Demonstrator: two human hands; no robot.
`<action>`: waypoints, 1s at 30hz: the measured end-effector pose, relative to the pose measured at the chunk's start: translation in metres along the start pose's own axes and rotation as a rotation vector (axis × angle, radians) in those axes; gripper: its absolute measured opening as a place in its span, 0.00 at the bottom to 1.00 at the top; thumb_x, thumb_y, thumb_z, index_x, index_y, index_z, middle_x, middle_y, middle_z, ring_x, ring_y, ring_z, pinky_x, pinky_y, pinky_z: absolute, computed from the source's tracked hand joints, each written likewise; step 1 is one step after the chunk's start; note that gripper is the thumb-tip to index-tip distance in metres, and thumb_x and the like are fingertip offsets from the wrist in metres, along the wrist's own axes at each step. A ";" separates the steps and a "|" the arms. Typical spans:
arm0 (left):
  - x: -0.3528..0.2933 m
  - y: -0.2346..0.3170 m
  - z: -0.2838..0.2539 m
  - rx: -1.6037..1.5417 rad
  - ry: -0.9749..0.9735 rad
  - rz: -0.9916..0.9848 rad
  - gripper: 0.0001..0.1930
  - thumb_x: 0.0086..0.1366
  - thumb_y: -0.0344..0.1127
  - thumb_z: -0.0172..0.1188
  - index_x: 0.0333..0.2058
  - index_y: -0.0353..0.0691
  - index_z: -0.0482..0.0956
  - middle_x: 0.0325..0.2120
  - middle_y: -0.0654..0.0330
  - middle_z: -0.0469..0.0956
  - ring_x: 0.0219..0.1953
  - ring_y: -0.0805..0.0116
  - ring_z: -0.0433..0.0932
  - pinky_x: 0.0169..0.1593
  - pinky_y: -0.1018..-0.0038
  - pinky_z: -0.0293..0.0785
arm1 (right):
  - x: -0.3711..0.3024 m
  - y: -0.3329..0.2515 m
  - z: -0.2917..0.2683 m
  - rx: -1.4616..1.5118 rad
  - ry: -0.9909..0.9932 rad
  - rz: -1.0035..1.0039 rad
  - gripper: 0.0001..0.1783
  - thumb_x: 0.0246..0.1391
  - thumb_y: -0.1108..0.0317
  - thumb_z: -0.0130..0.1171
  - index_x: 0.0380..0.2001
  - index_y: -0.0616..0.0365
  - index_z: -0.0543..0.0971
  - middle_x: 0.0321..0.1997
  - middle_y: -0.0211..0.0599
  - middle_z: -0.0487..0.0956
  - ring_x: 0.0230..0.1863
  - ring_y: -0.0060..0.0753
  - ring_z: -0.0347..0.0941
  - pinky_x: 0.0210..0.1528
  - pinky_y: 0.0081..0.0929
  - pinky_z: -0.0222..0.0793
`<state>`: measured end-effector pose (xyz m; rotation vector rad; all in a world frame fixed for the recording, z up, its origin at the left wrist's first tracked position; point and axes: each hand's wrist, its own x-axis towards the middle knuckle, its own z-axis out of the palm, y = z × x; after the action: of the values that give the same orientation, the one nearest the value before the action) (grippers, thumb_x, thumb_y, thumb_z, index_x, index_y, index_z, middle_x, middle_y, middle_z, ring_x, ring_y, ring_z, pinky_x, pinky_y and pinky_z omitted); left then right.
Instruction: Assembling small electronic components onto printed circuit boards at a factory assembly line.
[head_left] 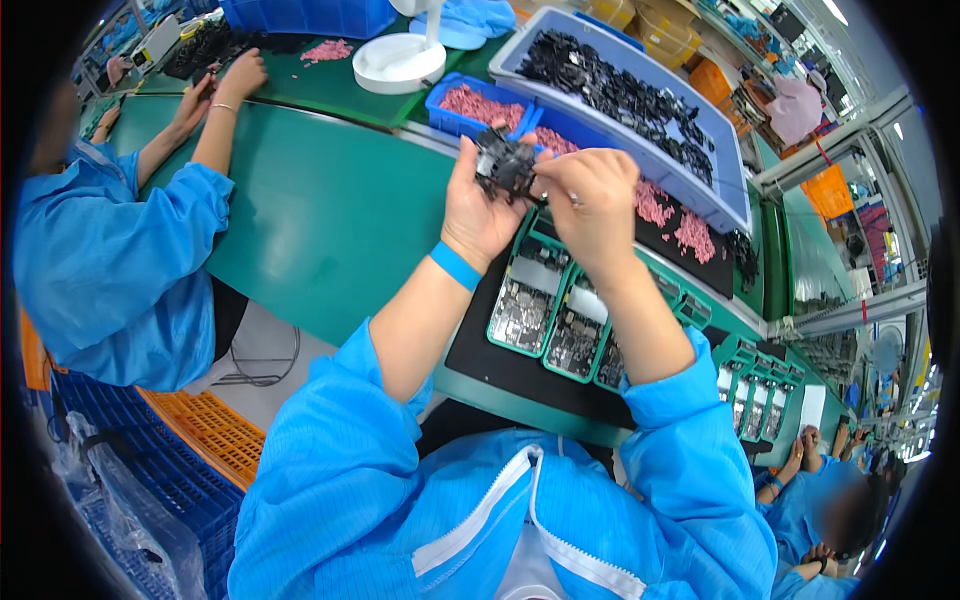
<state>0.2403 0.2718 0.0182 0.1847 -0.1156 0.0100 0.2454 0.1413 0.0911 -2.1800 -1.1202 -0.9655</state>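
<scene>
My left hand (pixel 476 212), with a blue band at the wrist, is raised over the bench and cups a small heap of black plastic parts (pixel 503 165). My right hand (pixel 597 200) is closed in a pinch at the right edge of the heap, its fingertips on a black part. Most of that part is hidden by the fingers. Just below my hands, several phone-sized units with exposed circuit boards (pixel 527 308) lie in green trays (pixel 513 346) on a black mat (pixel 480 345). My right forearm covers part of the trays.
Beyond my hands stand a large grey-blue bin (pixel 742 205) of black parts and a blue box of pink pieces (pixel 480 103). Loose pink pieces (pixel 693 236) lie beside the bin. More green trays (pixel 755 385) are at right. A co-worker in blue (pixel 120 260) works at left.
</scene>
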 end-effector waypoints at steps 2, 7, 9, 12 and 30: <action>0.001 0.005 -0.003 -0.015 0.006 0.017 0.23 0.70 0.57 0.41 0.53 0.48 0.68 0.47 0.50 0.74 0.51 0.47 0.73 0.53 0.50 0.73 | -0.009 -0.005 -0.028 0.003 -0.102 0.045 0.06 0.41 0.75 0.64 0.25 0.53 0.80 0.27 0.29 0.78 0.35 0.35 0.73 0.46 0.32 0.59; 0.002 0.009 0.005 -0.026 0.037 0.029 0.27 0.71 0.55 0.36 0.53 0.37 0.67 0.53 0.41 0.69 0.58 0.38 0.65 0.60 0.43 0.64 | -0.080 -0.019 -0.091 0.031 -0.430 0.237 0.05 0.42 0.76 0.62 0.25 0.52 0.80 0.27 0.29 0.76 0.36 0.36 0.71 0.50 0.38 0.57; 0.001 0.005 0.008 -0.019 0.017 0.023 0.26 0.72 0.54 0.37 0.54 0.38 0.66 0.53 0.41 0.68 0.58 0.37 0.64 0.61 0.44 0.64 | -0.108 -0.028 -0.103 0.007 -0.490 0.258 0.07 0.40 0.77 0.62 0.25 0.51 0.80 0.27 0.29 0.75 0.37 0.36 0.71 0.51 0.41 0.57; -0.004 0.003 0.010 0.016 -0.032 0.007 0.25 0.72 0.53 0.38 0.56 0.40 0.65 0.53 0.41 0.68 0.58 0.35 0.64 0.61 0.44 0.65 | -0.132 -0.047 -0.104 -0.020 -0.497 0.254 0.09 0.37 0.78 0.62 0.25 0.51 0.79 0.27 0.27 0.75 0.37 0.33 0.71 0.55 0.47 0.56; -0.011 -0.005 0.020 0.037 -0.036 -0.052 0.27 0.71 0.57 0.36 0.58 0.44 0.63 0.56 0.43 0.67 0.59 0.39 0.65 0.60 0.45 0.65 | -0.110 -0.041 -0.086 -0.020 -0.327 0.198 0.13 0.35 0.80 0.60 0.28 0.53 0.79 0.31 0.32 0.74 0.38 0.39 0.70 0.46 0.37 0.57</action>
<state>0.2274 0.2636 0.0358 0.2252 -0.1469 -0.0434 0.1347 0.0505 0.0637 -2.4710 -1.0103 -0.5502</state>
